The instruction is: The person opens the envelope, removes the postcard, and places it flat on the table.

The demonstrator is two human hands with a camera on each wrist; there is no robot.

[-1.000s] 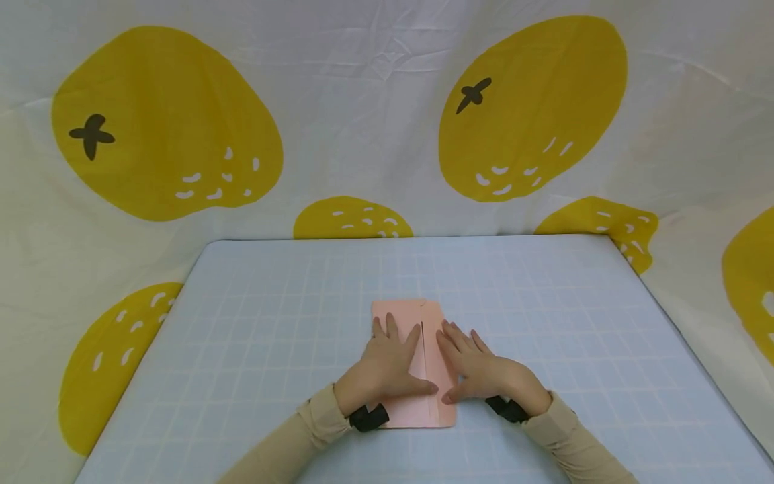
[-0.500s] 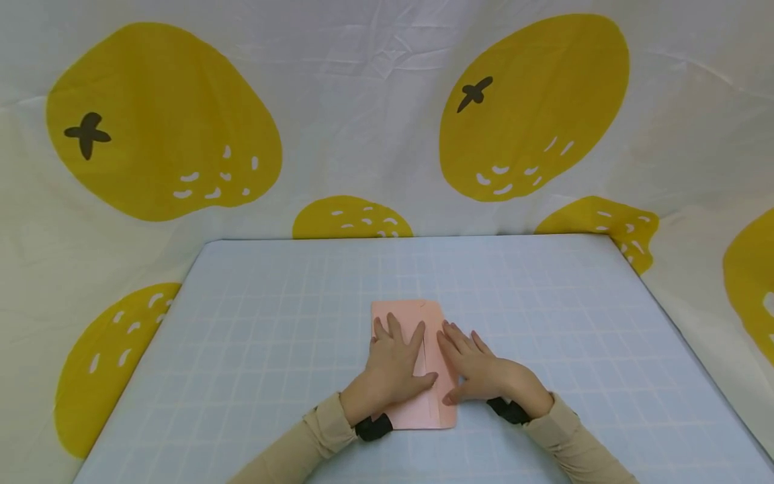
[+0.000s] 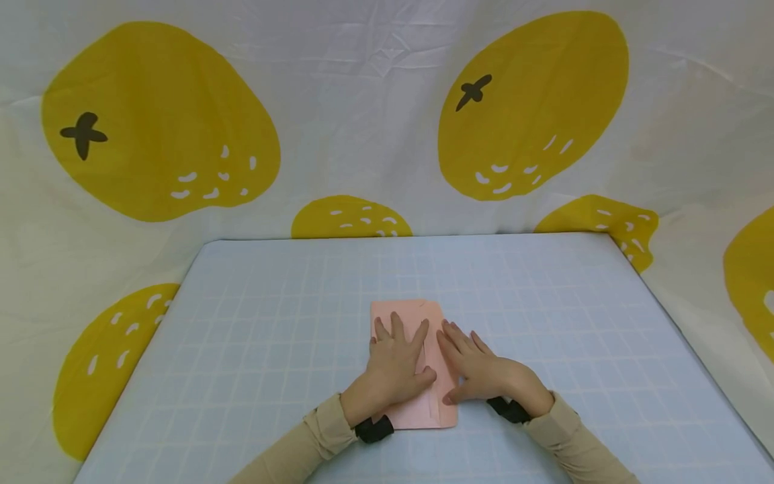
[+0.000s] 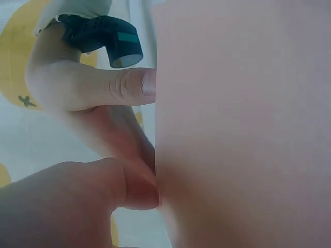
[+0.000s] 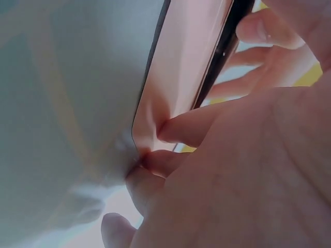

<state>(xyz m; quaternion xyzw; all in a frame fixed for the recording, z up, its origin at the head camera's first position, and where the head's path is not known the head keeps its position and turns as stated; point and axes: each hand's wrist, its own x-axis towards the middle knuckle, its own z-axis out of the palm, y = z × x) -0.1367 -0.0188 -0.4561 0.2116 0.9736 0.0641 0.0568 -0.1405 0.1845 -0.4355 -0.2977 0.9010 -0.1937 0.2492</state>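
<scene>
A flat pink rectangular piece, looking like folded paper or card (image 3: 414, 413), lies upright in the head view, a dark slit along its right part. My left hand (image 3: 393, 366) rests on its left and middle with fingers spread, the thumb reaching right near the slit. Against its right edge my right hand (image 3: 480, 366) lays extended fingers, thumb lower down by the same edge. In the left wrist view the pink sheet (image 4: 238, 77) fills the right side. The right wrist view shows fingertips touching a pink strip (image 5: 170, 77) with a dark gap beside it. The underside is hidden.
A table with a pale blue gridded cover (image 3: 260, 323) surrounds the pink piece. Behind it hangs a white cloth (image 3: 363, 121) with large yellow fruit prints. Black wrist bands (image 3: 373, 429) and beige sleeves are on both arms.
My left hand has shifted slightly to the right on the pink piece, its index finger moving right over the slit's upper end. The right hand stays where it was.
</scene>
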